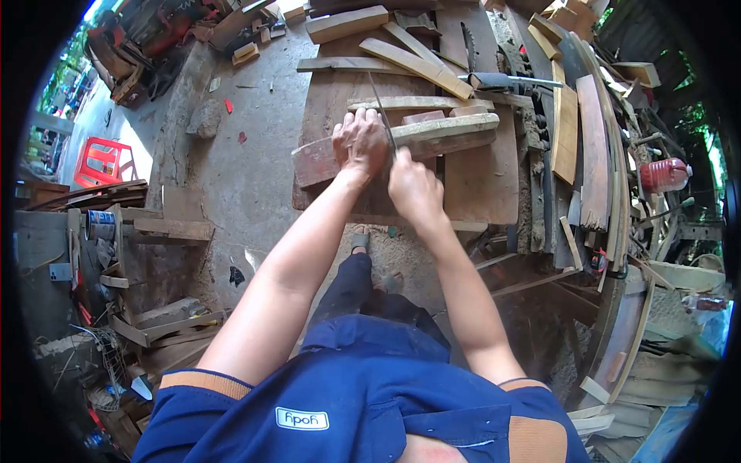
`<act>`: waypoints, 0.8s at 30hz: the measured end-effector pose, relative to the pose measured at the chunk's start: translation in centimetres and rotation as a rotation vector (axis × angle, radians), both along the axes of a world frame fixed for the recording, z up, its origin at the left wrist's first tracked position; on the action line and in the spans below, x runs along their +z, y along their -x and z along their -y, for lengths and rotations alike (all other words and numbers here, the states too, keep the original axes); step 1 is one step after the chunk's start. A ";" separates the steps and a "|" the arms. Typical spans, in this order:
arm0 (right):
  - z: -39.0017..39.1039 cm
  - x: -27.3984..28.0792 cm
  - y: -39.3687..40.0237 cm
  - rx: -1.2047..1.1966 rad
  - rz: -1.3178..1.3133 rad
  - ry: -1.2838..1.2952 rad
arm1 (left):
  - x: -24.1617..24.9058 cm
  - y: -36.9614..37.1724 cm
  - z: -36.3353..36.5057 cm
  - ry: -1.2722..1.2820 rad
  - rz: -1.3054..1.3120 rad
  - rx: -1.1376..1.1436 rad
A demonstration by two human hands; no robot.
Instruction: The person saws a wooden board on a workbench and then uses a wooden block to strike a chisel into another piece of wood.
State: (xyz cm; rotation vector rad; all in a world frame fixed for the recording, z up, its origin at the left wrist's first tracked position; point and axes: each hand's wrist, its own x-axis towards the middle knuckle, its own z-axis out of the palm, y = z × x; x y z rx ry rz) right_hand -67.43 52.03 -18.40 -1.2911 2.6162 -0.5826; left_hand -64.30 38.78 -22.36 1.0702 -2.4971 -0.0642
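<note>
My right hand (415, 185) is closed around the handle of a handsaw, which the fingers hide. The saw's narrow blade (381, 109) points away from me, seen nearly edge-on, and crosses a thick wooden beam (455, 133). Just left of the blade, my left hand (360, 143) grips the beam from above, fingers curled over its far side. The beam's reddish-brown left end (315, 163) sticks out past that hand. Behind it lies a thin wooden strip (432, 102). Everything rests on a wooden workbench (482, 185).
Several loose boards (421, 68) lie across the bench's far end. Long planks (593, 154) are stacked on the right, near a plastic bottle of red liquid (665, 175). A red plastic stool (100, 160) stands at the left. Scrap wood (174, 231) and a can (100, 224) sit lower left.
</note>
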 end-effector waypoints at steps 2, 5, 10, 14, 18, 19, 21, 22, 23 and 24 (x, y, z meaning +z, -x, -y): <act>-2.8 0.8 -1.3 -0.022 0.071 -0.076 | -0.1 0.4 0.1 -0.001 -0.006 0.006; -0.6 0.3 -0.2 -0.009 0.080 -0.078 | -0.4 0.0 0.2 -0.010 0.012 0.002; 1.8 -0.3 1.1 -0.002 0.055 -0.008 | -0.1 0.2 0.1 -0.004 0.019 0.012; -2.8 1.1 -1.1 -0.009 0.095 -0.130 | -0.2 0.4 0.2 0.029 -0.019 0.015; 1.8 -0.5 1.4 0.013 0.040 0.009 | 0.0 0.3 0.0 0.013 0.009 0.005; 2.5 -0.8 1.7 0.007 0.037 0.003 | 0.1 0.3 0.0 -0.001 0.029 0.019; 2.1 -0.4 1.2 -0.007 0.040 -0.002 | 0.1 0.1 -0.1 0.012 0.033 0.012; 0.6 -0.2 0.6 -0.006 0.053 -0.021 | 0.1 0.2 0.0 0.024 0.030 0.013; -0.8 0.4 -0.1 -0.005 0.067 -0.039 | 0.0 0.3 0.1 0.026 0.029 0.011; -2.4 0.8 -0.7 -0.002 0.098 -0.063 | -0.2 0.2 0.0 0.027 0.007 0.011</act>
